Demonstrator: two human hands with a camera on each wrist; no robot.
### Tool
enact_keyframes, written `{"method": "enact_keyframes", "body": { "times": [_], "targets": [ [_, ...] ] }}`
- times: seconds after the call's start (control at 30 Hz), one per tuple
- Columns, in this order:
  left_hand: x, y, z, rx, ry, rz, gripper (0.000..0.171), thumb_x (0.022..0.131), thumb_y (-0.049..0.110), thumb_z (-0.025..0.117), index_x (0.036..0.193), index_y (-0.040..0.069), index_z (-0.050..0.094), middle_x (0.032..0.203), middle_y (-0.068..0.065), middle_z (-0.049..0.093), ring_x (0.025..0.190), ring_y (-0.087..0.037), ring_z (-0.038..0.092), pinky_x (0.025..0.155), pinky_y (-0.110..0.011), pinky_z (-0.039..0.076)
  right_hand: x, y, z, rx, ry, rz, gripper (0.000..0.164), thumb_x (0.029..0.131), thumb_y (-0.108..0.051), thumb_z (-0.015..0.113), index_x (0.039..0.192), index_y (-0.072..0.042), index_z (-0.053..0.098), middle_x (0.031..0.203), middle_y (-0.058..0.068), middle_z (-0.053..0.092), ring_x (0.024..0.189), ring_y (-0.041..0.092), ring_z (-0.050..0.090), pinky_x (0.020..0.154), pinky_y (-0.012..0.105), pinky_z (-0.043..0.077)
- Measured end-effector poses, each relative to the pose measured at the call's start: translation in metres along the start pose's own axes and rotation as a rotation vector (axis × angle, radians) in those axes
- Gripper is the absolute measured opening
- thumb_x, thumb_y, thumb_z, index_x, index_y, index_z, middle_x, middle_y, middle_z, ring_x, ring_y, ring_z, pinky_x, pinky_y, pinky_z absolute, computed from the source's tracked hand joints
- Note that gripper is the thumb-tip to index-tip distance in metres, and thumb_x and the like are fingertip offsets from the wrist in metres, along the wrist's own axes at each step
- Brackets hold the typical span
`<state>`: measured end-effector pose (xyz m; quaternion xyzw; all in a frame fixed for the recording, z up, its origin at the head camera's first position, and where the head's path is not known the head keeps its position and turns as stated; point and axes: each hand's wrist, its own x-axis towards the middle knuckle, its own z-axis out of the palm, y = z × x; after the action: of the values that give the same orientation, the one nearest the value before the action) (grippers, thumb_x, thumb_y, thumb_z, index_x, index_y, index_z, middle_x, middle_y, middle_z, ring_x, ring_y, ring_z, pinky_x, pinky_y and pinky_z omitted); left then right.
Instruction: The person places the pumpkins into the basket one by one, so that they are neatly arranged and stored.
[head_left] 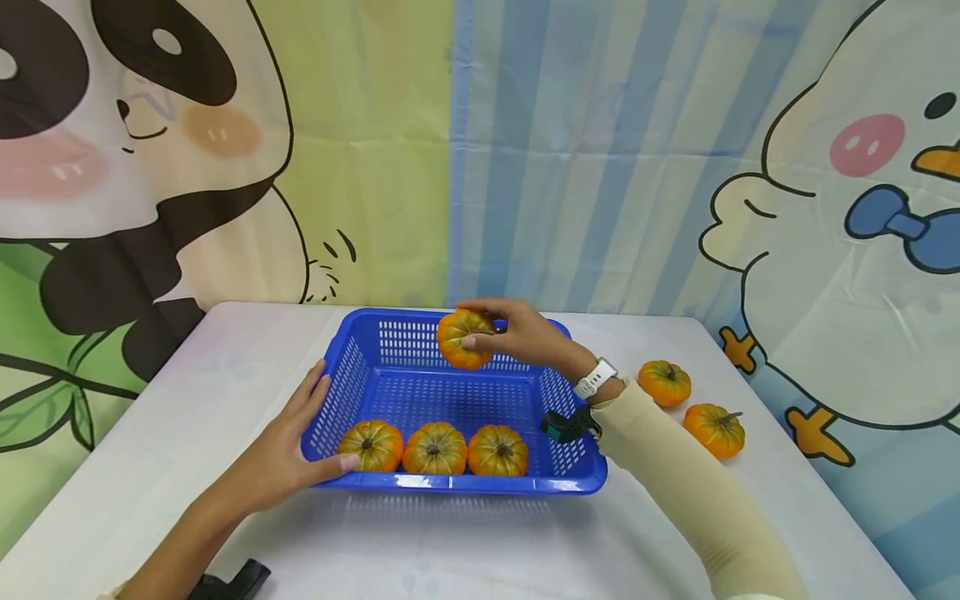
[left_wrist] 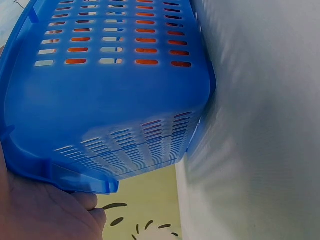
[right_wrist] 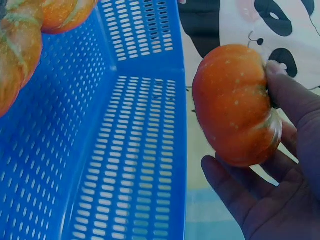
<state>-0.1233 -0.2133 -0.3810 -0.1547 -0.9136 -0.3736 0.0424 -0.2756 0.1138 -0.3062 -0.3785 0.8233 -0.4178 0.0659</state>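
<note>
1. Holding a small pumpkin (head_left: 454, 337) in the right hand (head_left: 528, 333), pinching with thumb and fingers near the stem; hanging aloft by the far wall of the blue basket (head_left: 480, 482), near the middle of the far edge of the table (head_left: 247, 358). Not telling whether over or beyond the rim.
2. Probably risking a slip: gripping a rounded flank without support beneath. Possibly ending in a roll off the table's far edge.
3. Also risking a knock if lowering too close to the basket's far rim.
4. Looking squat and ribbed, showing orange skin, pale yellow-green grooves and light specks.
5. Gripping the basket's near-left corner with the left hand (head_left: 292, 446); possibly tipping it if pressing hard.
6. Noting three more pumpkins (head_left: 435, 450) along the basket's near wall, plus two loose pumpkins (head_left: 714, 431) toward the table's right edge.
</note>
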Motion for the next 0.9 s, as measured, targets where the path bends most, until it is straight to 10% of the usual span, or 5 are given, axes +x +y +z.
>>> {"method": "enact_keyframes", "body": {
  "times": [0.9],
  "targets": [
    [0.000, 0.001, -0.001, 0.021, -0.007, -0.006, 0.106, 0.081, 0.041, 0.075, 0.155, 0.002, 0.010, 0.163, -0.005, -0.005, 0.143, -0.047, 0.009, 0.100, -0.074, 0.022, 0.038, -0.014, 0.040, 0.003, -0.115, 0.008, 0.053, 0.093, -0.025, 0.068, 0.140, -0.009, 0.053, 0.115, 0.003, 0.063, 0.099, 0.016, 0.060, 0.078, 0.026, 0.054]
  ]
}}
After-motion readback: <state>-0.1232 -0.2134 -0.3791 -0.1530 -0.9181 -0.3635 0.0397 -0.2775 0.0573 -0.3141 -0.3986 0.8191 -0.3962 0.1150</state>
